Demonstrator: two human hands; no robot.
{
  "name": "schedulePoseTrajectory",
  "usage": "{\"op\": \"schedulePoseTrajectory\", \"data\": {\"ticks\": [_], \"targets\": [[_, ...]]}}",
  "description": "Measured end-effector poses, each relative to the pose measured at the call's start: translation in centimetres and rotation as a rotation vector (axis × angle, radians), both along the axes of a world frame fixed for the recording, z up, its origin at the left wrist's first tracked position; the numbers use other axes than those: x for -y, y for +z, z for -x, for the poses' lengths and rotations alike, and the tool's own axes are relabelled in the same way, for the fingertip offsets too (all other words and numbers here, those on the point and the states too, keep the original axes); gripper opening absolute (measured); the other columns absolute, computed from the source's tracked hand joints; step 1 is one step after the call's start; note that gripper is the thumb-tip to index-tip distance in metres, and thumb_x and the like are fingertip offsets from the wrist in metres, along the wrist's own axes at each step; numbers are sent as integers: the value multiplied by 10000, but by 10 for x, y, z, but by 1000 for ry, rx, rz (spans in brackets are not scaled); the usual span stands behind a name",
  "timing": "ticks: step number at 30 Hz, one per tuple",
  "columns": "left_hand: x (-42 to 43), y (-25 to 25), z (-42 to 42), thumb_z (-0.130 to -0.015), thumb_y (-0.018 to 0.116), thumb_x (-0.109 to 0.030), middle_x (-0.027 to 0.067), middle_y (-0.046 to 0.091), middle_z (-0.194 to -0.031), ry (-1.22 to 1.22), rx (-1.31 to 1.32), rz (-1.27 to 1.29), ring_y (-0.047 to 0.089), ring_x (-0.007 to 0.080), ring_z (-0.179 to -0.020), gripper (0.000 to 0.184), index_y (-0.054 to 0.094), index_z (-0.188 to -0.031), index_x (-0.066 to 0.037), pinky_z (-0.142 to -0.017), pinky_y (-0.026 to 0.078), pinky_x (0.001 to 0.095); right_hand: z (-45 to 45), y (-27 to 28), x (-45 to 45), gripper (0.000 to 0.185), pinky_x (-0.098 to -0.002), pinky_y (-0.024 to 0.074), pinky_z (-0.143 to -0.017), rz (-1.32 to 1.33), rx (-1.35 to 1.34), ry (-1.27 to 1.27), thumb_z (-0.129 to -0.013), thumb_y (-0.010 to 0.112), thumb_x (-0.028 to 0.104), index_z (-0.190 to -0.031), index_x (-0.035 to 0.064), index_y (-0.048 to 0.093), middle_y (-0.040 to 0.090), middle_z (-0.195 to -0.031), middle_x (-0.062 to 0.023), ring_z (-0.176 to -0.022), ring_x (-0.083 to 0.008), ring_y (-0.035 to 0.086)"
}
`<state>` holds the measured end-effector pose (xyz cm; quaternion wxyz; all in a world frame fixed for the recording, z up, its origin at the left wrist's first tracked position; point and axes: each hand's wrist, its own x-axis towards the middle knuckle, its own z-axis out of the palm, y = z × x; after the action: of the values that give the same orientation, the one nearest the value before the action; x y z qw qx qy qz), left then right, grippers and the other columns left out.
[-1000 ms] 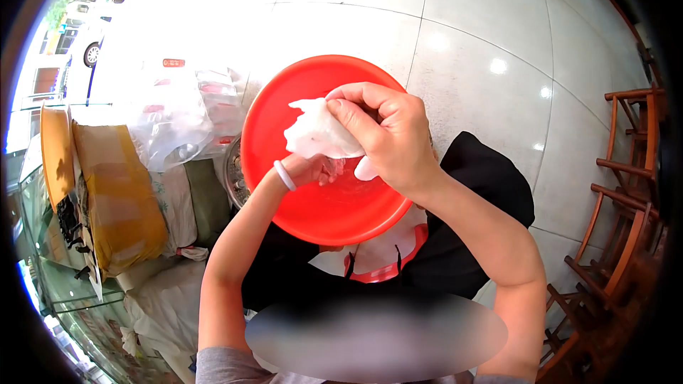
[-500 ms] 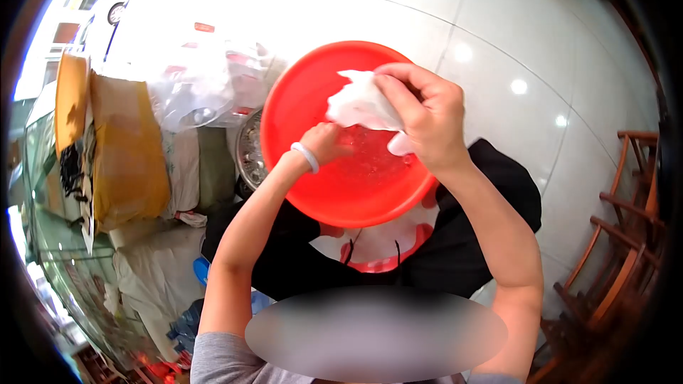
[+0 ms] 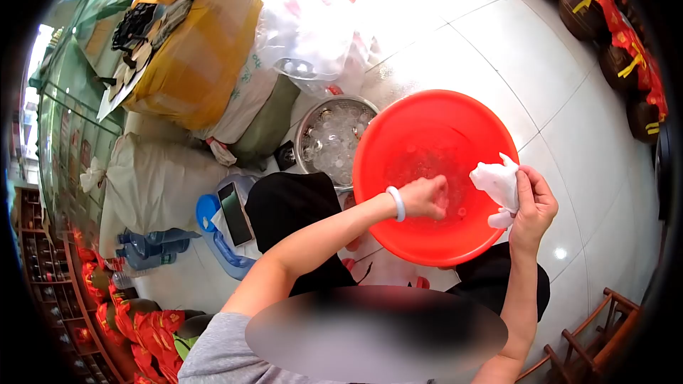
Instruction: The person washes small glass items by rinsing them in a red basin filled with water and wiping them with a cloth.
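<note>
A red plastic basin [image 3: 366, 146] with shallow water in it stands between my legs. My right hand [image 3: 533, 206] is raised over the basin's right rim, its thumb and fingers pinched on a crumpled white cloth [image 3: 494, 179]. One end of the cloth sticks up to the left, and a small lobe hangs below the fingers. Over the middle of the basin is my left hand [image 3: 427, 198], with a pale bangle at the wrist. Its fingers are curled closed, and whatever they hold, if anything, is hidden.
Left of the basin, a metal bowl [image 3: 304, 144] holds clear, shiny pieces. Behind it lie clear plastic bags [image 3: 306, 46] and a taped yellow box [image 3: 192, 64]. A phone [image 3: 235, 213] rests near my left knee. Dark jars [image 3: 583, 11] line the right; a wooden chair [image 3: 597, 320] stands lower right.
My view has swung, so the basin sits further right and lower. The right hand has moved with the cloth from over the basin's middle to its right rim. The left hand's fingers have curled in.
</note>
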<state>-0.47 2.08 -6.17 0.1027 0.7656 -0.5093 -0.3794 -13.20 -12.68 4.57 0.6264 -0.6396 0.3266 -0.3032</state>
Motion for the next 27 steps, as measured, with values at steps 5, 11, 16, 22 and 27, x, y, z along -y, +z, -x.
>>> {"op": "schedulePoseTrajectory", "data": {"ticks": [5, 11, 16, 22, 27], "targets": [[-23, -25, -2, -753, 585, -295, 211, 624, -903, -179, 44, -307, 616, 363, -853, 454, 486, -1097, -17, -722, 496, 437, -13, -4, -6, 158, -198, 441, -622, 115, -60, -16, -868, 569, 105, -909, -35, 631, 618, -763, -37, -714, -83, 559], [-32, -22, 7, -748, 601, -288, 204, 605, -958, -303, 67, -395, 598, 380, -874, 478, 471, -1135, -38, -742, 488, 440, -27, -6, -10, 143, -197, 441, -626, 128, -19, 52, -858, 575, 91, -898, -31, 637, 621, -768, -34, -693, -77, 554], [-44, -31, -5, -725, 628, -250, 177, 585, -988, -174, 65, -141, 591, 347, -879, 419, 515, -1068, -38, -749, 483, 420, -24, -2, -12, 126, -204, 449, -636, 89, -1, 102, -848, 582, 70, -891, -35, 637, 623, -771, -31, -705, -79, 563], [-33, 17, -32, -735, 603, -3, 117, 600, -901, 330, -755, 156, 591, 219, -777, 351, 517, -1074, -29, -664, 487, 290, -22, 4, -6, 112, -205, 456, -625, 57, 14, 83, -833, 575, 55, -868, -35, 633, 631, -746, -46, -685, -84, 574], [-33, 24, -29, -888, 490, -322, 140, 604, -854, 647, -1642, 75, 524, 174, -540, 325, 521, -1003, -19, -459, 412, 257, -22, -2, -5, 112, -208, 453, -574, 25, 98, 118, -838, 572, 54, -852, -40, 630, 623, -704, -42, -638, -74, 569]]}}
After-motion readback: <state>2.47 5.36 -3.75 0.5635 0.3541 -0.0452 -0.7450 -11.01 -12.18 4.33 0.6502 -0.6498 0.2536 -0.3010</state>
